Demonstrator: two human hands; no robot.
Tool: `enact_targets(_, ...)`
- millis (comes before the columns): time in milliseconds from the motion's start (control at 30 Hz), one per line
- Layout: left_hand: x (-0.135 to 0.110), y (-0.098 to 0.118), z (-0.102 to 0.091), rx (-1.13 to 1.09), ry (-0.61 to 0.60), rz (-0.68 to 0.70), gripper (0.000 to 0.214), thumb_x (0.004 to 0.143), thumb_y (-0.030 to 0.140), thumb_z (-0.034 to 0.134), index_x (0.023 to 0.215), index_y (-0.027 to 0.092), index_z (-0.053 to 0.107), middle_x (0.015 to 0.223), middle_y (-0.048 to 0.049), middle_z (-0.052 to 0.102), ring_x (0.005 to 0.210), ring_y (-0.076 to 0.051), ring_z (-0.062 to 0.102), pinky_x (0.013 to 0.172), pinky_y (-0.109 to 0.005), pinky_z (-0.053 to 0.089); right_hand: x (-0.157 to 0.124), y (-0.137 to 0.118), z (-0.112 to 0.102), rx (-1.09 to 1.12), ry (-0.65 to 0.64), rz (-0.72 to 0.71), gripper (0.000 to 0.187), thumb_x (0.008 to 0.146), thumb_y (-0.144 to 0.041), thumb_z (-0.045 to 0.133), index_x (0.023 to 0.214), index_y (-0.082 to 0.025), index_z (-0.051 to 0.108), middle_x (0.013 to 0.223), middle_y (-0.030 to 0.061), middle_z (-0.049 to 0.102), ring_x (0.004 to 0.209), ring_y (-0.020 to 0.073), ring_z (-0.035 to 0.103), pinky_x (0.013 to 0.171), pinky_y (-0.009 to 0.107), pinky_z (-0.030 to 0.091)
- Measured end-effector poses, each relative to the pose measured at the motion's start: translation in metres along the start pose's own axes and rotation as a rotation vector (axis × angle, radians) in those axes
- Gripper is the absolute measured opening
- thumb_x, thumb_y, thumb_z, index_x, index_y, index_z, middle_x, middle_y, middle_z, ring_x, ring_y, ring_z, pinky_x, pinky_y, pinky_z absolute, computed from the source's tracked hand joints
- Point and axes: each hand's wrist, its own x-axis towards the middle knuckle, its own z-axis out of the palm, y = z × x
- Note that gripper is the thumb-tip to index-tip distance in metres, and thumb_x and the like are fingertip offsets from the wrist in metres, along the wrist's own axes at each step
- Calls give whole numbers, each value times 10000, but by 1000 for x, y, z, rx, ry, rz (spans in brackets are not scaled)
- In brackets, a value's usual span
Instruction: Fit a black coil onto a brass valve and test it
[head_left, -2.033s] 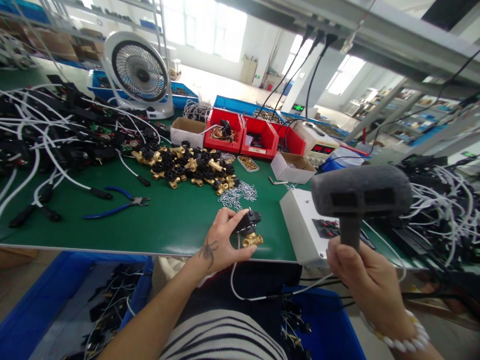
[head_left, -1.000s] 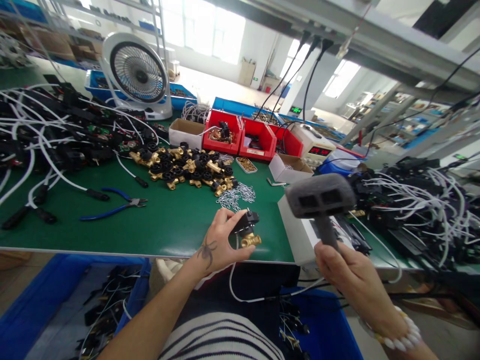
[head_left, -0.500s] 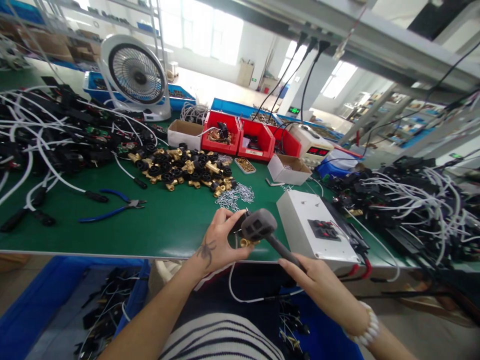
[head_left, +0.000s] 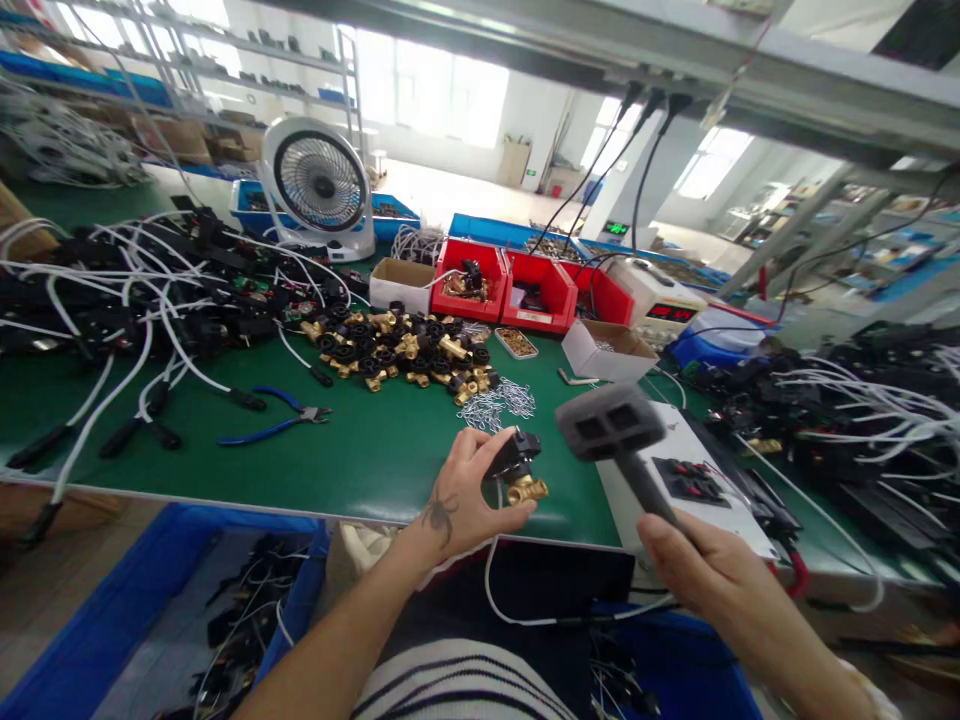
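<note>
Near the front edge of the green bench, my left hand (head_left: 474, 490) is closed around a valve assembly (head_left: 520, 470), a black housing joined to a brass fitting, with a white cable hanging from it. Its thumb lies along the near side, close to the brass. My right hand (head_left: 701, 560) grips the handle of a grey mallet (head_left: 611, 425). The mallet's head is raised to the right of the assembly, apart from it, in front of a light grey box. Just behind the left hand lie loose metal clips (head_left: 496, 404).
Brass and black fittings (head_left: 397, 348) are heaped behind the clips. Blue-handled cutters (head_left: 276, 416) lie at left beside cabled units. Red bins (head_left: 536, 292), a white carton (head_left: 607, 350) and a fan (head_left: 319, 188) stand further back. The grey switch box (head_left: 690, 470) is at right.
The mallet has moved right and away from the valve assembly, uncovering it. My left hand keeps its hold. The whole view has shifted somewhat.
</note>
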Motion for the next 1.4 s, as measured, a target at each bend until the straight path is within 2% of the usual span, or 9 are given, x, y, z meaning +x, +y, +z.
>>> enact_targets(233,-18,2,-3,-71,113,-68,360,700,287,768,938,191,516,1098,-85,540,1039,-232,542,822,-364,509,-15,9,2,80,-86,15,529,880,-707,434,708,-209,477,568,-36,400,481,114,357,410,219,294)
enact_targets(433,-20,12,-5,-82,85,-88,344,656,241,812,874,185,552,1104,-91,567,1037,-232,554,827,-366,517,-12,9,17,44,-2,-27,574,925,-699,317,645,-214,442,538,-33,401,465,115,363,425,235,284)
enact_targets(600,-17,18,-4,-60,51,-76,346,629,229,824,853,183,563,1070,-95,588,1047,-249,542,892,-413,492,-12,0,5,-163,-45,-73,590,891,-726,372,607,-216,451,494,-24,424,446,129,390,445,258,274)
enact_targets(700,-15,17,-3,-52,44,-72,351,619,225,826,820,183,541,1060,-95,584,1030,-246,543,898,-414,482,-20,-5,-6,-63,77,-91,581,922,-688,345,598,-220,463,497,-15,414,429,129,364,414,262,259)
enact_targets(800,-14,15,-4,-48,43,-72,353,624,228,818,822,179,530,1067,-101,574,1040,-248,536,912,-424,469,-26,-4,-4,61,153,-85,583,946,-662,294,606,-222,468,484,-18,388,400,123,306,385,267,229)
enact_targets(967,-13,12,-5,-57,40,-70,355,636,236,809,829,179,517,1057,-93,561,1033,-246,534,880,-413,479,-21,4,8,-31,-80,30,571,900,-702,385,620,-208,451,529,-16,412,480,129,371,437,248,278)
enact_targets(1167,-15,13,-4,-63,21,-110,357,651,247,790,852,191,500,1063,-73,551,1016,-239,542,855,-423,506,-19,6,9,81,40,8,599,918,-707,303,620,-210,454,523,-30,373,460,120,327,436,255,257)
enact_targets(1300,-15,14,-3,-60,30,-151,486,653,262,782,1042,188,500,1052,-69,547,969,-234,558,773,-410,550,-18,8,16,-40,-77,33,588,904,-715,339,628,-204,437,547,-32,373,495,122,341,483,258,261)
enact_targets(1400,-14,16,-3,-55,13,-146,567,667,267,770,1159,191,498,1101,-79,545,1021,-244,556,804,-422,562,-20,8,13,50,29,4,583,919,-702,315,624,-211,424,540,-38,365,476,117,323,454,251,249)
